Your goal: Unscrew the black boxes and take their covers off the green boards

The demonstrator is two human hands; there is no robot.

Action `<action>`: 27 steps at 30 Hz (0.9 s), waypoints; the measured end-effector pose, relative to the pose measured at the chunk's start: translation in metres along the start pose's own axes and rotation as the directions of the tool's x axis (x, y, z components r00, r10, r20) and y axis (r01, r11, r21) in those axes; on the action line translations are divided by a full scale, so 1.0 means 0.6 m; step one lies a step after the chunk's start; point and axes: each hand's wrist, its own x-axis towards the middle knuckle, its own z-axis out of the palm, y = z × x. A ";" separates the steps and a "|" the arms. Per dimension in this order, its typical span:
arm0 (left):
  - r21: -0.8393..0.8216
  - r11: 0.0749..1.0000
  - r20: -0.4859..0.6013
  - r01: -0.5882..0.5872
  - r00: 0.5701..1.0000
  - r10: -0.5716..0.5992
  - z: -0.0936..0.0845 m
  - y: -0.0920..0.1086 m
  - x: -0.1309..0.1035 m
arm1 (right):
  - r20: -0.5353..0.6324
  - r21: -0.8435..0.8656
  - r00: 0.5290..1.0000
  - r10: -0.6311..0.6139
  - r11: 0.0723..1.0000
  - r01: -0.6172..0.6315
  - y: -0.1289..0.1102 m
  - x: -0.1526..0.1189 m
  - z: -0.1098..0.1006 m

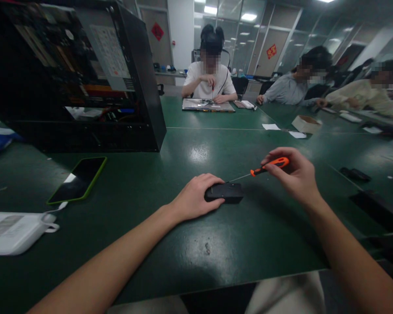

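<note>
My left hand (199, 196) grips a small black rectangular box (233, 192) from its left end, thumb on the near side and fingers on the far side. The box lies on the green tabletop. In my right hand (296, 174) is a screwdriver (277, 165) with an orange and black handle, held between thumb and fingers. Its thin metal shaft slants down to the left, and the tip is at the far edge of the box beside my left fingertips. Whether the tip touches a screw is too small to tell.
An open black computer case (147, 87) stands at the left. Before it lie a green-edged phone (80, 179) and a white power bank (16, 233). Black items (376, 209) lie at right, a small open box (307, 124) farther back. Across the table (190, 257), a person (208, 78) works on a flat panel.
</note>
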 end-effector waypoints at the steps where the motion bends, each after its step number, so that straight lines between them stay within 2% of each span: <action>1: 0.006 1.000 0.000 -0.005 1.000 0.005 0.000 0.000 0.000 | -0.042 -0.002 0.999 -0.028 1.000 0.028 -0.012 0.000 0.002; 4: 0.032 0.999 -0.008 -0.012 1.000 0.012 0.000 -0.001 -0.002 | -0.055 -0.079 0.986 -0.159 0.985 0.155 -0.055 0.010 0.007; 9: 0.056 0.998 -0.010 0.000 1.000 0.000 0.002 -0.001 -0.003 | 0.156 -0.152 0.929 -0.336 0.921 0.359 -0.103 0.047 0.023; 15: 0.050 0.999 0.003 -0.002 1.000 0.001 0.002 -0.001 -0.003 | 0.300 -0.151 0.895 -0.330 0.910 0.387 -0.100 0.066 0.042; 20: 0.046 0.999 0.015 0.004 1.000 -0.005 0.000 0.001 -0.003 | 0.382 -0.132 0.863 -0.331 0.904 0.406 -0.109 0.078 0.040; 23: 0.039 0.999 0.015 0.012 1.000 -0.013 0.000 0.001 -0.002 | 0.489 -0.097 0.803 -0.341 0.893 0.439 -0.133 0.090 0.032; 27: 0.032 0.999 0.018 0.025 1.000 -0.026 0.001 0.000 -0.003 | 0.722 -0.049 0.639 -0.266 0.901 0.431 -0.183 0.110 0.024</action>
